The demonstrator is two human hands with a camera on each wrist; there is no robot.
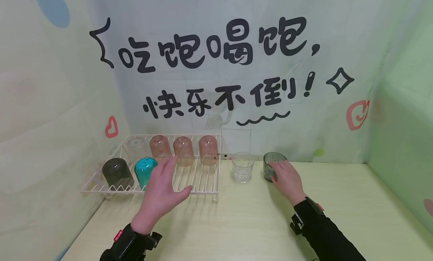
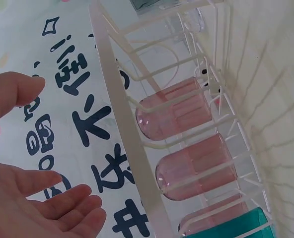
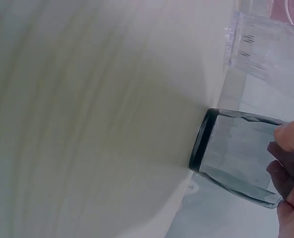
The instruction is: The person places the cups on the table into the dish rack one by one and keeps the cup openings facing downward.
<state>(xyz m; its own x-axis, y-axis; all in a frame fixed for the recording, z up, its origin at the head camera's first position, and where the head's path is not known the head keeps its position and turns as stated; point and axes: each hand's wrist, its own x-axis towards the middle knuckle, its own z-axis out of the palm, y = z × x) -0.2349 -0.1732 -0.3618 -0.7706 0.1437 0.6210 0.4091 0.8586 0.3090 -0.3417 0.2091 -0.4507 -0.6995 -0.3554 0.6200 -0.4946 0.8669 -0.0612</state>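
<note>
My right hand (image 1: 287, 180) grips a grey-tinted glass (image 1: 269, 170) near its rim. That glass stands upright on the table, its thick dark base (image 3: 204, 141) down; some fingertips show dark through its wall in the right wrist view. To its left is a clear glass (image 1: 242, 168), also upright. My left hand (image 1: 162, 195) is held in front of the white wire rack (image 1: 216, 186), thumb spread from the fingers, with nothing in it. Nearest it in the rack is an upside-down teal glass (image 1: 144, 171), partly hidden behind the hand.
On the rack, upside down, are a dark grey glass (image 1: 117, 174), a clear glass (image 1: 136, 145) and three pink glasses (image 1: 183, 151). A printed cloth backdrop (image 1: 220, 77) closes off the back and sides of the pale wooden table (image 1: 243, 223).
</note>
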